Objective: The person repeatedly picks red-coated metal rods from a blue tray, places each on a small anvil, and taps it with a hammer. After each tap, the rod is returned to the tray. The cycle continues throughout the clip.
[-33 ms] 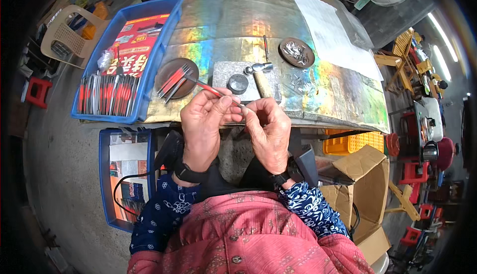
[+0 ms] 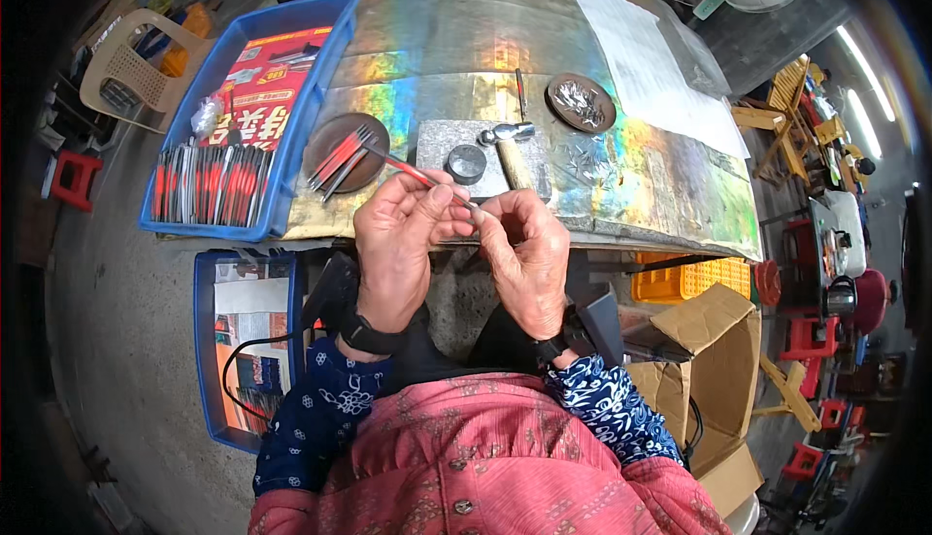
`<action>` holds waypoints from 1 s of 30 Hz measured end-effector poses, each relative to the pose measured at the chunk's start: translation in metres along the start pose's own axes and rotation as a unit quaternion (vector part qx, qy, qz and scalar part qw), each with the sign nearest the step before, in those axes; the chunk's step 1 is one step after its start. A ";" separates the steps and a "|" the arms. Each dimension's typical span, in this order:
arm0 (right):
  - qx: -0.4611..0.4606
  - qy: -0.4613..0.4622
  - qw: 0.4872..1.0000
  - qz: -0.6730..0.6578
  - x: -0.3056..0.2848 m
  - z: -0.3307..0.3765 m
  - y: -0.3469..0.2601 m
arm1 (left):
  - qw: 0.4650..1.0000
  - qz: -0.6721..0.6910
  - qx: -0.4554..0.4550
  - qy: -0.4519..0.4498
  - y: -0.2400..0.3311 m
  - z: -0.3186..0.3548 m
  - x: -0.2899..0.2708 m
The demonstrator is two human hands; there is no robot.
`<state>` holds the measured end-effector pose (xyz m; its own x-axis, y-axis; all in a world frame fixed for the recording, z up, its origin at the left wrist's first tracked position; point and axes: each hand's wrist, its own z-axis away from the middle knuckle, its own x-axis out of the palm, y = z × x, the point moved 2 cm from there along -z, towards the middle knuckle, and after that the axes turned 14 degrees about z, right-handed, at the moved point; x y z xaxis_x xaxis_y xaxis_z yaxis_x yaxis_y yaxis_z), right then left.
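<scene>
Between my two hands is a thin red rod with dark ends (image 2: pixel 416 174), slanting down to the right over the table's near edge. My left hand (image 2: pixel 400 239) is closed round its middle, thumb against fingers. My right hand (image 2: pixel 524 268) pinches its lower tip, which the fingertips partly hide. Behind the left hand a round brown dish (image 2: pixel 335 127) carries several similar red and dark rods. A grey stone block (image 2: pixel 432 139) lies beyond the hands; on it rest a hammer (image 2: pixel 513 161) with a wooden handle and a small dark metal cylinder (image 2: pixel 466 163).
Right of the block, a second brown dish (image 2: pixel 605 103) holds small silvery pieces; loose pieces (image 2: pixel 587 161) lie nearby. A blue tray (image 2: pixel 309 113) of upright rods stands left, and another blue tray (image 2: pixel 204 341) sits lower. White paper (image 2: pixel 660 74), a cardboard box (image 2: pixel 723 360) and a yellow crate (image 2: pixel 680 281) are right.
</scene>
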<state>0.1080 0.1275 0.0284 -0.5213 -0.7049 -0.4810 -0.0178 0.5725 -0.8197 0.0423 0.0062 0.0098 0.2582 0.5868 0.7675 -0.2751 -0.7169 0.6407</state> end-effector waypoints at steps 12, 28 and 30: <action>-0.054 -0.061 0.911 0.404 -0.036 -0.012 0.014 | 0.980 -0.167 0.103 -0.033 0.007 -0.053 -0.006; -0.027 -0.079 0.926 0.368 -0.032 -0.011 0.023 | 0.960 -0.252 0.121 -0.028 -0.001 -0.056 -0.005; -0.024 -0.082 0.926 0.368 -0.031 -0.011 0.023 | 0.953 -0.275 0.120 -0.031 0.000 -0.055 -0.004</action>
<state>0.1148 0.1672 0.0283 -0.2708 -0.1673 -0.9480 0.2519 0.9381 -0.2375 -0.0098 0.0245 0.0076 0.3587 0.8810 0.3085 0.1360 -0.3763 0.9165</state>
